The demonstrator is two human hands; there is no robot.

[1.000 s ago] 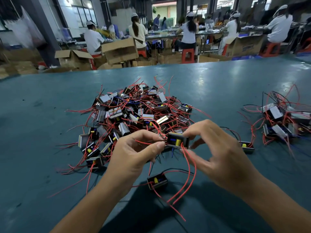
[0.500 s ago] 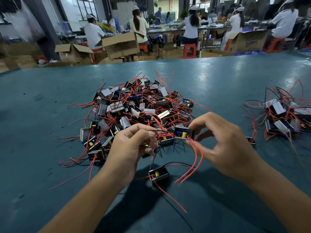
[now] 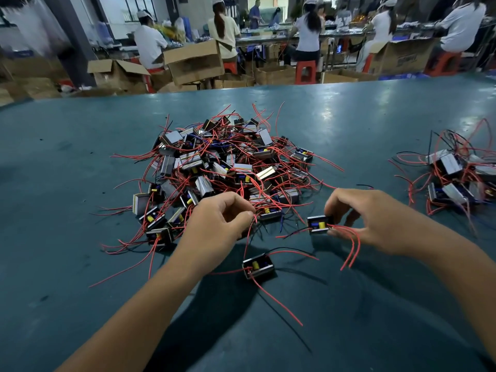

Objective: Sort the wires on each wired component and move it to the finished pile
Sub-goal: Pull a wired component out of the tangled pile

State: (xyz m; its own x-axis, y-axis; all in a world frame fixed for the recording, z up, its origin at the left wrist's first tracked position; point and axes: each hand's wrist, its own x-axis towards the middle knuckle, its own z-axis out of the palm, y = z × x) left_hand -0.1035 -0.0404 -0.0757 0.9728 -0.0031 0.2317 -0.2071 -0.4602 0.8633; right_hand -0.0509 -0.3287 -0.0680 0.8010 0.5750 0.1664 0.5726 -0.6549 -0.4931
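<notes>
My right hand [image 3: 375, 224] has its grip clamped on one wired component [image 3: 319, 224], thumb under it and fingers curled over its far edge, lifting it just above the green tabletop [image 3: 80, 264]. Its red wires [image 3: 351, 248] trail down from under my thumb and hang toward me, while a shorter red and black lead sticks out on the other side.

My left hand [image 3: 214, 232] sits at the near edge of the big unsorted pile [image 3: 228, 167], fingers curled, thumb and forefinger pinching a red wire [image 3: 251, 232] that runs down from the heap. The two hands are apart, with bare tabletop between them.

A single component [image 3: 258, 265] lies flat on the tabletop just in front of me, between my forearms, its red lead stretching toward my right arm. Over at the right edge sits the smaller finished pile [image 3: 456, 178], well apart from the big one.

Beyond the tabletop, people in white caps [image 3: 308, 30] sit at benches among cardboard boxes [image 3: 193, 63].
</notes>
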